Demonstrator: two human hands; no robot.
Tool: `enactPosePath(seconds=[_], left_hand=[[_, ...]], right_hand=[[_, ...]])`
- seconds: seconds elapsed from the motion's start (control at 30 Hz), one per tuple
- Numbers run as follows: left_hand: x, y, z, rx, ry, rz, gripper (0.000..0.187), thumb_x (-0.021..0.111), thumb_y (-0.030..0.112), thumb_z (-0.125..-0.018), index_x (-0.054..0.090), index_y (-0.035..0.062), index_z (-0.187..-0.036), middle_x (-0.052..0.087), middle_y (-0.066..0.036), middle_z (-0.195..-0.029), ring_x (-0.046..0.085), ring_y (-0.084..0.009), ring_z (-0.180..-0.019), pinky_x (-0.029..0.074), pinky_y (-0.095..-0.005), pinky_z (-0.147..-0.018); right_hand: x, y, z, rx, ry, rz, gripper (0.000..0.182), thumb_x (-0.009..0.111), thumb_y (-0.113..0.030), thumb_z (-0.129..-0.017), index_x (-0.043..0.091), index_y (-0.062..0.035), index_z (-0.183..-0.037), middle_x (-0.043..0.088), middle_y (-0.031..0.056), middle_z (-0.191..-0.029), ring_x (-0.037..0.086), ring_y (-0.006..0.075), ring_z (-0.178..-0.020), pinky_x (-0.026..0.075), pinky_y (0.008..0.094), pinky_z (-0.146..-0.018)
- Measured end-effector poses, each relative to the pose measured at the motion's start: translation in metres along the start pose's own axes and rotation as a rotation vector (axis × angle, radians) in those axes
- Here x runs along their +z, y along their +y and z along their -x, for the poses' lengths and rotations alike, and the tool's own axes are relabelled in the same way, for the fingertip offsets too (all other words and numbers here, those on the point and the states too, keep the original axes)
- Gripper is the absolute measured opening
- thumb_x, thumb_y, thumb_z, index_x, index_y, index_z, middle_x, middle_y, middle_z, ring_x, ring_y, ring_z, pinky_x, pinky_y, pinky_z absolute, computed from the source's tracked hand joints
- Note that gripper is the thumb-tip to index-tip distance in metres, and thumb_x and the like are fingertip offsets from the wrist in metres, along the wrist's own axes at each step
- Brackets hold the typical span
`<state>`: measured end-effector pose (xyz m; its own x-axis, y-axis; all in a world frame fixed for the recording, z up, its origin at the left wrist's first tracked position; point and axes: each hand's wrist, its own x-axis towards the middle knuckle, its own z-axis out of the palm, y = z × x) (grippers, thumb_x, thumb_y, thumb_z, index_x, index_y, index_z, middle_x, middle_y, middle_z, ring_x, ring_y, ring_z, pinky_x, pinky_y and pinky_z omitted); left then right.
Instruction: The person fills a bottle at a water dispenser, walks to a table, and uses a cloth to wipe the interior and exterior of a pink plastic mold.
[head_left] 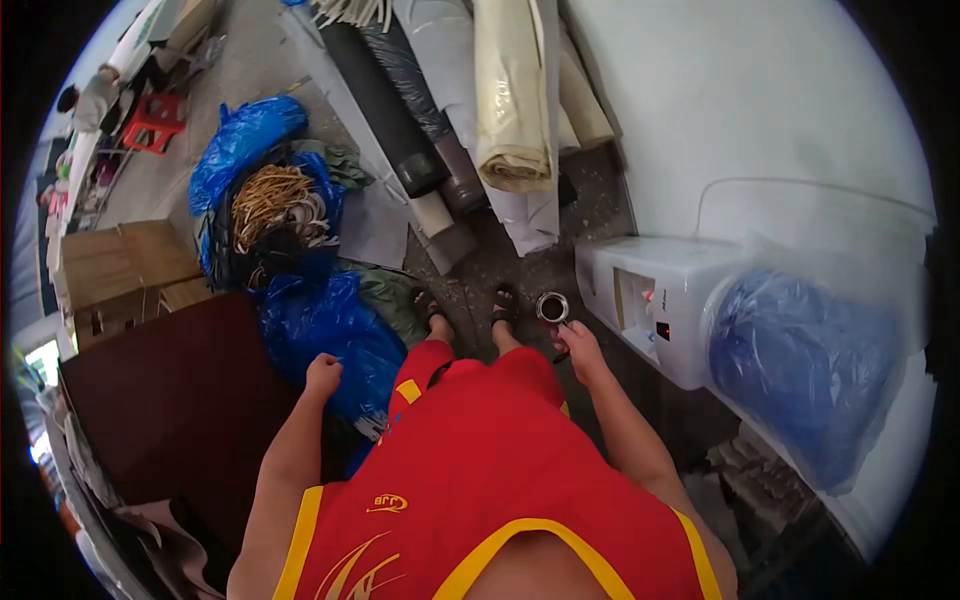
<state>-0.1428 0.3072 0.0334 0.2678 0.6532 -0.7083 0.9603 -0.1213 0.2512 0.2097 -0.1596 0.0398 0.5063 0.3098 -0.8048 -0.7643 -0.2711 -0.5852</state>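
Note:
My right hand (577, 350) is closed round the handle of a mug (552, 296). The mug has a pale shiny rim and looks dark inside. It is held out in front of me, beside the water dispenser (682, 355). My left hand (323, 376) hangs at my side with its fingers curled in and nothing showing in them. Below it lies a blue plastic bag (340, 325). Between the hands, my sandalled feet stand on the dark floor (470, 292).
Rolls of sheet material (515, 110) lie ahead. On the left are a blue bag with tan strips (270, 205), cardboard boxes (130, 265) and a dark red board (170, 420). The dispenser's bottle (805, 370) is wrapped in plastic. A person (97, 98) is far left, near a red stool (155, 120).

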Motion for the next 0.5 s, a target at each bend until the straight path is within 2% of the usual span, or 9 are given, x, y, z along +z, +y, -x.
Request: enactPosePath(seconds=[0.07,0.1,0.17,0.23,0.33,0.37,0.43,0.5], left_hand=[[0.002,0.012,0.038,-0.163,-0.040,0.197,0.026,0.065,0.013,-0.077,0.065,0.0031,-0.101,0.068,-0.012,-0.087,0.067,-0.0237,-0.073,0.054,-0.0355,-0.065],[0.008,0.005,0.045,-0.174,-0.034,0.200,0.028,0.067,0.012,-0.076,0.065,0.0037,-0.103,0.067,-0.011,-0.086,0.066,-0.0223,-0.070,0.054,-0.0346,-0.061],[0.024,-0.010,0.058,-0.205,-0.027,0.222,0.030,0.069,0.016,-0.076,0.065,0.0038,-0.103,0.068,-0.012,-0.089,0.067,-0.0242,-0.074,0.055,-0.0363,-0.066],[0.037,-0.027,0.064,-0.103,-0.011,0.031,0.033,0.070,0.020,-0.076,0.065,0.0039,-0.104,0.070,-0.013,-0.094,0.068,-0.0261,-0.083,0.055,-0.0368,-0.073],[0.038,-0.022,0.063,-0.325,-0.147,0.158,0.034,0.070,0.025,-0.080,0.066,0.0041,-0.107,0.069,-0.015,-0.101,0.067,-0.0269,-0.095,0.053,-0.0367,-0.081],[0.032,-0.017,0.060,-0.390,-0.162,0.203,0.034,0.070,0.025,-0.081,0.067,0.0042,-0.107,0.069,-0.015,-0.102,0.067,-0.0269,-0.096,0.053,-0.0364,-0.082],[0.044,-0.055,0.021,-0.282,-0.249,0.206,0.033,0.069,0.026,-0.083,0.068,0.0050,-0.108,0.069,-0.015,-0.104,0.067,-0.0278,-0.094,0.053,-0.0369,-0.082],[0.013,-0.050,-0.012,-0.391,-0.235,0.354,0.033,0.070,0.028,-0.082,0.068,0.0060,-0.107,0.069,-0.015,-0.104,0.067,-0.0277,-0.091,0.054,-0.0378,-0.079]], right_hand=[[0.021,-0.026,0.000,-0.022,-0.074,0.103,0.016,0.054,-0.020,-0.096,0.056,-0.0061,-0.088,0.063,0.0053,-0.091,0.055,0.0113,-0.079,0.045,0.0272,-0.070],[0.032,-0.040,-0.004,-0.038,-0.149,0.121,0.017,0.053,-0.020,-0.096,0.056,-0.0058,-0.089,0.063,0.0049,-0.090,0.055,0.0111,-0.078,0.044,0.0270,-0.069],[0.054,-0.063,-0.018,-0.060,-0.285,0.176,0.018,0.053,-0.021,-0.097,0.057,-0.0051,-0.090,0.064,0.0045,-0.088,0.052,0.0106,-0.075,0.042,0.0262,-0.068],[0.086,-0.098,-0.032,-0.086,-0.326,0.259,0.018,0.052,-0.021,-0.097,0.057,-0.0049,-0.091,0.064,0.0051,-0.089,0.053,0.0108,-0.075,0.043,0.0263,-0.069],[0.149,-0.154,-0.057,-0.128,-0.348,0.345,0.018,0.052,-0.021,-0.097,0.057,-0.0045,-0.092,0.065,0.0062,-0.090,0.055,0.0113,-0.077,0.044,0.0265,-0.071],[0.172,-0.170,-0.069,-0.150,-0.343,0.357,0.018,0.052,-0.021,-0.096,0.057,-0.0043,-0.092,0.065,0.0068,-0.091,0.057,0.0116,-0.078,0.045,0.0265,-0.072],[0.211,-0.197,-0.104,-0.178,-0.345,0.371,0.018,0.053,-0.020,-0.096,0.057,-0.0038,-0.093,0.065,0.0075,-0.092,0.058,0.0124,-0.081,0.046,0.0268,-0.075],[0.255,-0.228,-0.131,-0.211,-0.323,0.331,0.018,0.054,-0.021,-0.096,0.056,-0.0026,-0.094,0.065,0.0088,-0.093,0.060,0.0141,-0.084,0.048,0.0272,-0.077]])
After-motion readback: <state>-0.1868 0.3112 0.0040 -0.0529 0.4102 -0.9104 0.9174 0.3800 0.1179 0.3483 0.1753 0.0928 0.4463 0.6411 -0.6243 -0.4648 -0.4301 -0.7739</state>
